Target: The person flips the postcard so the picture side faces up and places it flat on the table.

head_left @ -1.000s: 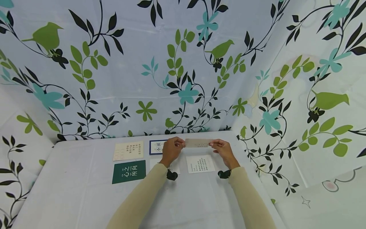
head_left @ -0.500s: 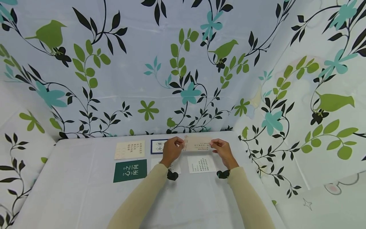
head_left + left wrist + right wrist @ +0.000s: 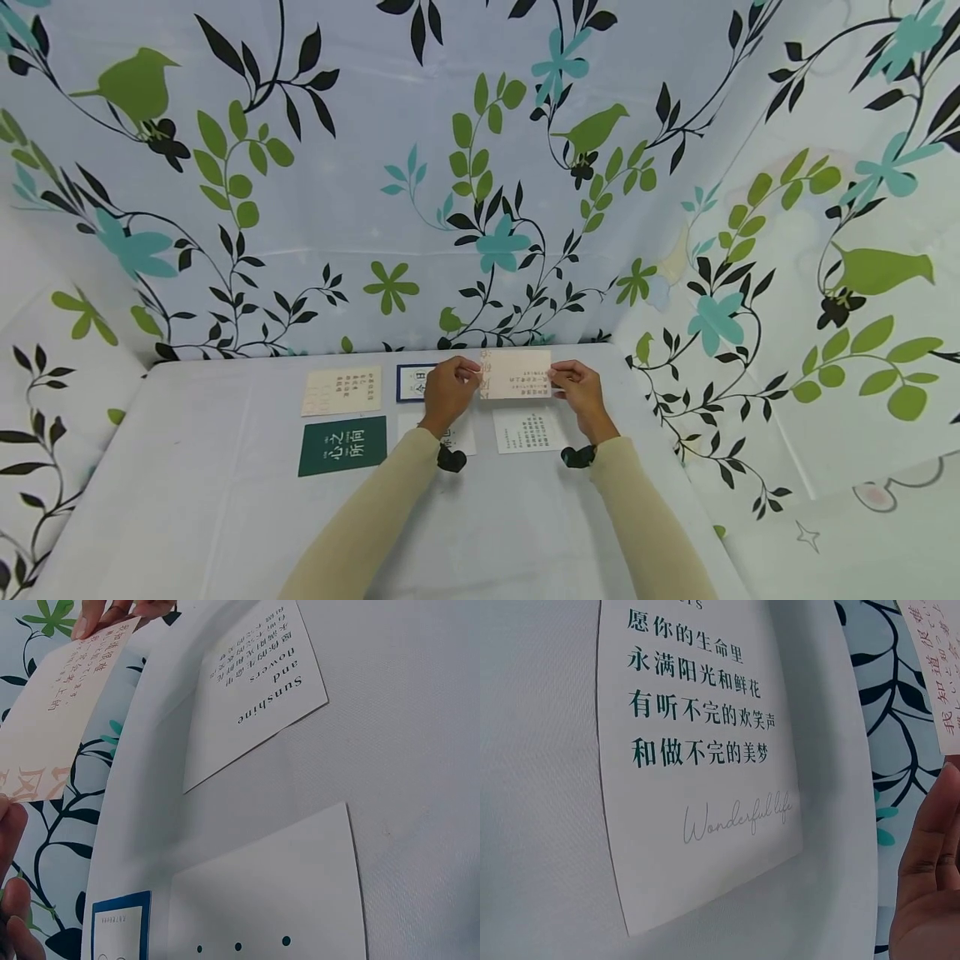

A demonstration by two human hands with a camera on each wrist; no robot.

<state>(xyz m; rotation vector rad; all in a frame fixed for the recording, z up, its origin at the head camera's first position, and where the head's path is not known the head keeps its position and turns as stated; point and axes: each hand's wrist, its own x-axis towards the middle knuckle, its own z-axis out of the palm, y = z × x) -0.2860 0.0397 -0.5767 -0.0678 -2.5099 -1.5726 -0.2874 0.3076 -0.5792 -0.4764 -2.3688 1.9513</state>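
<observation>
1. Starting at my left hand [image 3: 448, 390]: its fingers are pinching the left edge of the pale pink card [image 3: 516, 374], and my right hand [image 3: 576, 388] pinches the right edge the same way.
2. The card is up off the table [image 3: 187, 500], toward the far edge, above the white card [image 3: 529, 430] with green print.
3. Its long axis runs left to right between my hands. The printed face tilts toward me, top edge pointing up and away.
4. Progress-wise, I'd say five cards are already flat in two rows: cream card [image 3: 342, 390], blue-bordered card [image 3: 415, 382], green card [image 3: 342, 446], the white one, plus another under my left wrist. This one isn't down yet.
</observation>
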